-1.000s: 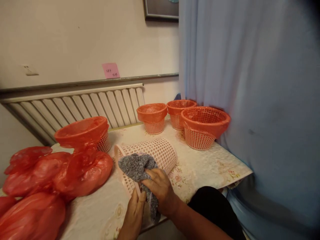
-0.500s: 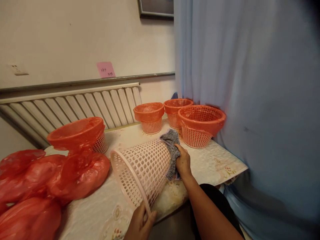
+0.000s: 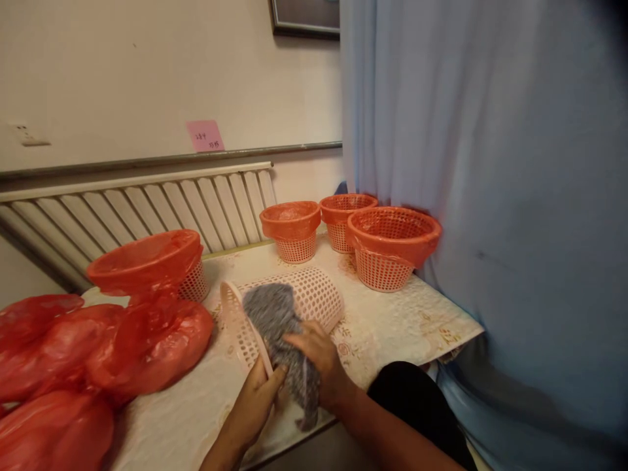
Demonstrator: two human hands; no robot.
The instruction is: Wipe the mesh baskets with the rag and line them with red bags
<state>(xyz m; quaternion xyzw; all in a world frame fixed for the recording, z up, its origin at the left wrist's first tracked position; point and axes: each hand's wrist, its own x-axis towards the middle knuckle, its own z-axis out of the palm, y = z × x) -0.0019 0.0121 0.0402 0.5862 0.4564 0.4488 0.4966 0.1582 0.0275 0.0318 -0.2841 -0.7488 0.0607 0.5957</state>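
Observation:
A pale pink perforated basket (image 3: 318, 296) lies on its side on the patterned tablecloth, its wide opening facing left. My left hand (image 3: 258, 399) grips the near lower part of its rim, thumb outside. In my right hand (image 3: 318, 360) is a grey cloth (image 3: 277, 317), spread over the basket's side close to the rim and hanging down toward the table edge. The fingers of my right hand press on the cloth, and part of that hand is hidden by it.
Three baskets lined with red bags, a front one (image 3: 385, 261) among them, stand at the back right. Another lined basket (image 3: 196, 281) is behind loose red bags (image 3: 152, 340) at left. A blue curtain (image 3: 515, 196) hangs at right.
My right hand and the cloth have moved left, from the basket's base end to near its rim. The basket has tipped lower, and my left hand has shifted slightly left and up with the rim.

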